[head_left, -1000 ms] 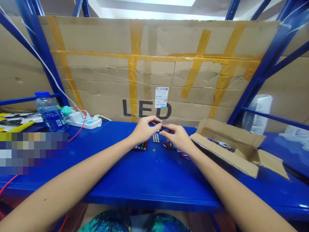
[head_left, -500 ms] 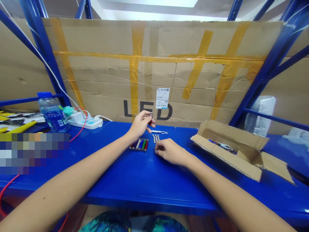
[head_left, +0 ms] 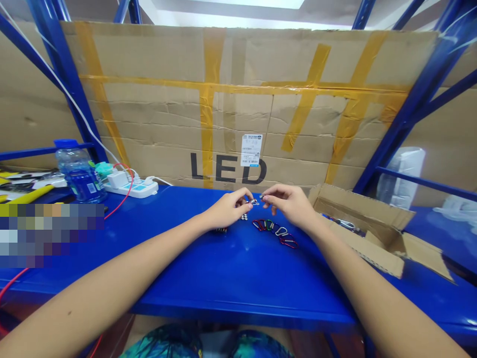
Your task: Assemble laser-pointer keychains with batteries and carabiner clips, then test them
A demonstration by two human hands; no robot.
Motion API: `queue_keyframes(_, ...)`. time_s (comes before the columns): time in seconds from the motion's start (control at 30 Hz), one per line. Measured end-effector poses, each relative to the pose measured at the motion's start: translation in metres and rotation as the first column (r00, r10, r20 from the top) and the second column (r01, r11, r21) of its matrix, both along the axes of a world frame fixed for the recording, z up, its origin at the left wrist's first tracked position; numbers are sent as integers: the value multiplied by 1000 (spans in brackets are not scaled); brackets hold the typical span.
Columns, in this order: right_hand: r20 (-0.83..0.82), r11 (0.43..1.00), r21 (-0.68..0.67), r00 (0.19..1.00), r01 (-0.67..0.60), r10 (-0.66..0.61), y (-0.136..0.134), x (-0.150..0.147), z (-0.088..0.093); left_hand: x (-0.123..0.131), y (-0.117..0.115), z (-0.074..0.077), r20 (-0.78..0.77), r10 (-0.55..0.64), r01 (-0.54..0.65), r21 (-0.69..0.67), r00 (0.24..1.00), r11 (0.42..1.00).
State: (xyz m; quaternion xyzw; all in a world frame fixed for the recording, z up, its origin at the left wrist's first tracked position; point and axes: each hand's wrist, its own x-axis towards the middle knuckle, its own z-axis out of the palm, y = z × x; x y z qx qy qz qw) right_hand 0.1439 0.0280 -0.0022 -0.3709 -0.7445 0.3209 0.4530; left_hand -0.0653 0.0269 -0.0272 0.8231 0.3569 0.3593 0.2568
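Observation:
My left hand (head_left: 233, 207) pinches a small tube, apparently a dark red mini flashlight, mostly hidden by the fingers. Close by on the right, my right hand (head_left: 288, 203) holds a tiny dark and silver piece, probably a button cell (head_left: 262, 197), between thumb and fingertips. A silver clip-like end (head_left: 255, 202) shows between the hands. Below my left hand are small silver discs (head_left: 244, 217) and the ends of several coloured mini flashlights (head_left: 221, 229), largely covered by that hand. Several coloured carabiners (head_left: 281, 231) lie in a curved row beneath my right hand.
An open cardboard box (head_left: 367, 248) with cables or tools inside stands at right. At left are a bottle of blue liquid (head_left: 80, 174), a white power strip (head_left: 137, 189) and a red cable (head_left: 128, 191). A large cardboard sheet (head_left: 167, 119) backs the blue table (head_left: 223, 283).
My right hand has lifted from the table and moved up and right, uncovering the carabiners. My left hand has come right and lower, covering most of the mini flashlight row.

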Motion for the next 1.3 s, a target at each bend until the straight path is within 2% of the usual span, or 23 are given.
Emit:
queue_keyframes(0.23,60,996,-63,996,-58,62,0,-7,-11,2,-1,-3,11,5,-6,68,1000,998)
queue_keyframes(0.37,32,992,-104,997,-66,70,1,-8,-13,3,-4,-4,24,26,-29,107,999,994)
queue_keyframes(0.63,-9,962,-225,988,-153,155,1,-9,-18,6,-12,3,-84,92,-62,308,992,949)
queue_keyframes(0.8,-166,888,-381,964,-259,210,2,-8,-21,7,-11,3,-88,117,-74,391,989,918)
queue_keyframes(0.9,-203,861,-419,954,-289,221,3,-7,-20,6,-10,2,-86,83,-38,431,993,902)
queue_keyframes(1.0,-153,895,-368,966,-251,208,2,-6,-17,6,-11,3,-77,49,-11,430,996,903)
queue_keyframes(1.13,5,976,-156,989,-149,151,0,-7,-14,9,-11,3,-110,127,-73,400,986,914)
queue_keyframes(1.3,134,996,59,989,-64,55,0,-5,-14,12,-9,3,-230,173,-75,380,958,922)
